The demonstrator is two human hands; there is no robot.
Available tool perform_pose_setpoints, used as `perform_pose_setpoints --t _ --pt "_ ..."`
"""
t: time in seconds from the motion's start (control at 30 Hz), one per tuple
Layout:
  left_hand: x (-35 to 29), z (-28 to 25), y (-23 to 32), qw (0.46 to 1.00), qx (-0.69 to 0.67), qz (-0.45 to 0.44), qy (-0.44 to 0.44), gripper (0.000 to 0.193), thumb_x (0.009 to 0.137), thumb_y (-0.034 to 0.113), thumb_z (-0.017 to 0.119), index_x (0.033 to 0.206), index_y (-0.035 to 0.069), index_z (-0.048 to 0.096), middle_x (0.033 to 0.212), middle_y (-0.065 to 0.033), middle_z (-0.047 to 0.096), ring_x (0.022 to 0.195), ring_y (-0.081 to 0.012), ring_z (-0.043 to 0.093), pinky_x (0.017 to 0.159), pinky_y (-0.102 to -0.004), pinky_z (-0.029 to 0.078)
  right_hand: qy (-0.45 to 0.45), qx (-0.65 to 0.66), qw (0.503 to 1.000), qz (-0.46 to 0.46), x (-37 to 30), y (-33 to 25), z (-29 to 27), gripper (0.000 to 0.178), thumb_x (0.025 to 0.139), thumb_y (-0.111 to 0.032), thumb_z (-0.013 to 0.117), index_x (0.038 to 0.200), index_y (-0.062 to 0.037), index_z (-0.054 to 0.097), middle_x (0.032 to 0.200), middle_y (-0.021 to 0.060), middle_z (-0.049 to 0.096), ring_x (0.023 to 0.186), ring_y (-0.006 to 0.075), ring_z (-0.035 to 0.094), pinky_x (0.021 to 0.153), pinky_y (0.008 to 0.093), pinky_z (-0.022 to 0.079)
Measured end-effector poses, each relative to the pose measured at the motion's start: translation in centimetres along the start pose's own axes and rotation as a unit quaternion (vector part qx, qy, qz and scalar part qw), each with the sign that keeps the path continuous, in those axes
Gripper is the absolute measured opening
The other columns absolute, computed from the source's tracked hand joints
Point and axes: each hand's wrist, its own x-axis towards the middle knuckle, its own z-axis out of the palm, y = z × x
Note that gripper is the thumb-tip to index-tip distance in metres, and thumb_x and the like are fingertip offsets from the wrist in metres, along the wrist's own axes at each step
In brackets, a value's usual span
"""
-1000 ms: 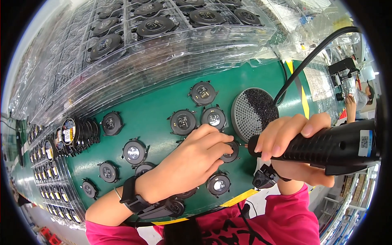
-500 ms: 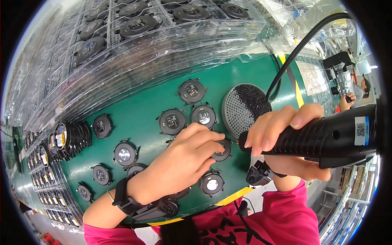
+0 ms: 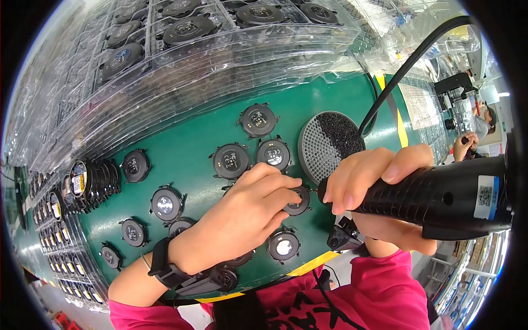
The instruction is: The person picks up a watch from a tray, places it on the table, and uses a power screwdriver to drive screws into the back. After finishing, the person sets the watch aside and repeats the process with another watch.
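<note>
My right hand (image 3: pixel 379 187) is wrapped around a black electric screwdriver (image 3: pixel 434 198), held almost level with its nose pointing left. The thin bit reaches the right edge of a round black watch case (image 3: pixel 298 201). My left hand (image 3: pixel 247 212) is closed on that watch case and covers its left part, keeping it on the green table. Just beyond the screwdriver's nose sits a round grey dish (image 3: pixel 319 146) with a studded face and tiny black screws heaped on its right half. More watch cases (image 3: pixel 231 160) lie back side up around my left hand, one (image 3: pixel 284 246) just nearer to me.
Stacked clear plastic trays (image 3: pixel 220 66) with watch cases run along the far side. At the left stand a row of stacked watch parts (image 3: pixel 93 181) and another tray (image 3: pixel 69 247). A black cable (image 3: pixel 407 66) arches at the right. Another person (image 3: pixel 485 121) works at the far right.
The screwdriver has moved slightly left, its bit now at the watch case's edge, and its rear end has dropped a little. My left hand stays on the same watch case.
</note>
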Motion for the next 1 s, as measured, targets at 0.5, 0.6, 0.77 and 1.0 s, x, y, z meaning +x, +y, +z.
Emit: perform_pose_setpoints --t 0.5,0.6,0.77,1.0 --pt "0.1 -0.3 0.5 1.000 -0.001 -0.003 -0.016 0.042 0.067 -0.001 0.078 0.107 0.006 0.068 0.123 -0.0095 0.060 0.106 -0.0333 0.055 0.088 -0.0427 0.050 0.048 -0.033 0.997 -0.041 0.8 0.0 -2.6 0.084 0.075 -0.082 0.055 0.111 -0.0072 0.043 0.073 0.0092 0.057 0.052 0.0218 0.059 0.046 0.0359 0.052" --pt "0.2 -0.6 0.6 0.999 0.015 -0.006 -0.031 0.042 0.066 -0.001 0.078 0.106 0.006 0.068 0.125 -0.0099 0.060 0.106 -0.0334 0.055 0.088 -0.0427 0.050 0.028 -0.058 0.997 -0.029 0.9 0.5 -2.6 0.085 0.075 -0.083 0.054 0.111 -0.0074 0.043 0.071 0.0089 0.056 0.051 0.0218 0.059 0.046 0.0356 0.052" --pt "-0.1 -0.6 0.7 1.000 0.011 -0.008 -0.026 0.043 0.065 -0.001 0.078 0.106 0.006 0.068 0.126 -0.0102 0.060 0.106 -0.0335 0.055 0.088 -0.0420 0.050 0.039 -0.054 0.998 -0.008 1.1 0.2 -1.9 0.087 0.074 -0.085 0.053 0.112 -0.0072 0.043 0.071 0.0089 0.056 0.052 0.0221 0.059 0.046 0.0356 0.052" --pt "-0.2 -0.5 0.5 1.000 0.013 -0.005 -0.016 0.044 0.064 -0.001 0.079 0.106 0.006 0.068 0.123 -0.0099 0.062 0.103 -0.0332 0.056 0.086 -0.0404 0.051 0.014 -0.076 0.996 -0.046 0.9 0.5 -1.9 0.090 0.072 -0.088 0.051 0.112 -0.0071 0.043 0.070 0.0087 0.056 0.050 0.0221 0.058 0.046 0.0358 0.052"
